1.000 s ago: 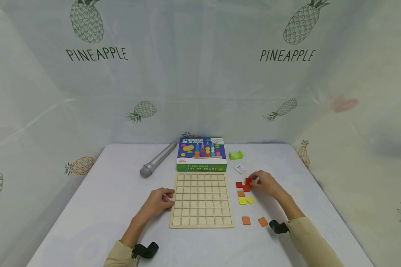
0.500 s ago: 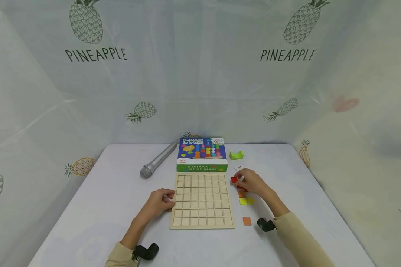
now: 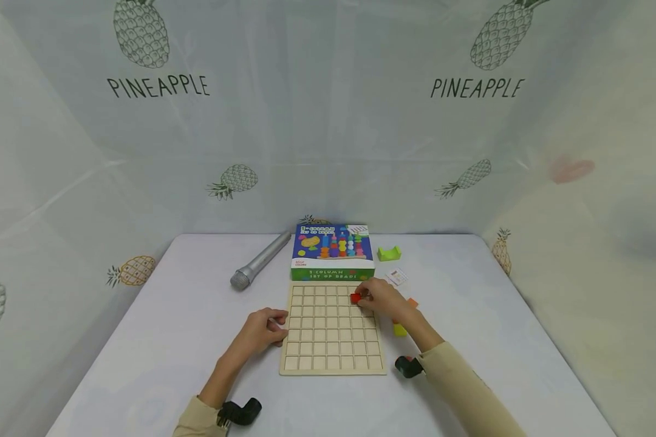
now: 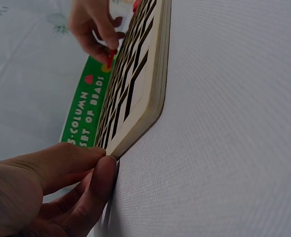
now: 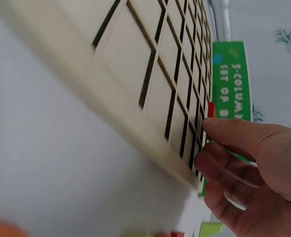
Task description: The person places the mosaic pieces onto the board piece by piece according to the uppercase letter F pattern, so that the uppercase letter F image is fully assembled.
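A pale wooden grid board (image 3: 333, 335) lies flat in front of the person, its square cells bare where they show. At its left edge, the left hand (image 3: 259, 329) holds the rim between thumb and fingers, seen close in the left wrist view at the board's rim (image 4: 157, 74). Over the upper right cells, the right hand (image 3: 382, 297) pinches a small red square tile (image 3: 356, 298) between thumb and fingertips. The right wrist view shows only a sliver of that red tile (image 5: 211, 109) beyond the thumb. The cells under the right hand are hidden.
Behind the board stands a bead-set box (image 3: 332, 254), with a silver microphone (image 3: 259, 261) to its left. A green curved block (image 3: 389, 254) and a white card (image 3: 397, 277) lie right of it. Orange (image 3: 412, 303) and yellow (image 3: 399, 330) tiles show around the right forearm.
The right hand has lifted the red tile from the loose tiles and carried it left over the board's upper right cells. The left hand stays at the board's left edge.
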Demonstrator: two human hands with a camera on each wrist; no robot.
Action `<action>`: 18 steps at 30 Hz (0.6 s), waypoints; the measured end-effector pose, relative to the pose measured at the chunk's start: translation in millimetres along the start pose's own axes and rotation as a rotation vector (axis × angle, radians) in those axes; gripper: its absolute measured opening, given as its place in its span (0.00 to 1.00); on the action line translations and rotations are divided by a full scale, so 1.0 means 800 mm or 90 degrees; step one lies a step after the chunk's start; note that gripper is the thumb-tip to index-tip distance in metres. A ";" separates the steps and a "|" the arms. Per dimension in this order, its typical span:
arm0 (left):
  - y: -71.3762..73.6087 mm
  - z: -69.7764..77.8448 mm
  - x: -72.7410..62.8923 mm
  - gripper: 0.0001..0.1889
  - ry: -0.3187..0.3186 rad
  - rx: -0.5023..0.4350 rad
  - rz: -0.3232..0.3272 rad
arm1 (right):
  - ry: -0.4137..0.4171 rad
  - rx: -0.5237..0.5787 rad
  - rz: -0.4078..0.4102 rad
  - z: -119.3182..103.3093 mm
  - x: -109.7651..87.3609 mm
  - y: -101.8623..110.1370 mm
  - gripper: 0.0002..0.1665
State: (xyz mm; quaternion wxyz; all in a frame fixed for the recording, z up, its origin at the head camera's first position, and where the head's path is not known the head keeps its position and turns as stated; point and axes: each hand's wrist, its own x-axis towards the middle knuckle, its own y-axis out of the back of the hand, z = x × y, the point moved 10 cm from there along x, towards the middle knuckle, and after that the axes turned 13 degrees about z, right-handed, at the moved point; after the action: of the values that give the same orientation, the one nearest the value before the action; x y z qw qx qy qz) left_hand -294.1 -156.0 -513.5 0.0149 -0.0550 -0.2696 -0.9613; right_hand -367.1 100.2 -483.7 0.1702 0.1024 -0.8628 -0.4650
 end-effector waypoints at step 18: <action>0.000 -0.002 0.001 0.24 0.003 0.023 0.007 | 0.026 -0.009 -0.010 -0.020 0.016 -0.028 0.12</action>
State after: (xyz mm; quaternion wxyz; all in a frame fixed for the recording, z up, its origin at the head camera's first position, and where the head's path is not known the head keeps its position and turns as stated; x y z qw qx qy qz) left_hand -295.3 -156.8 -514.7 0.0220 -0.0536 -0.2867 -0.9563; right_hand -372.0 71.0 -491.9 0.1844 0.1174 -0.8551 -0.4701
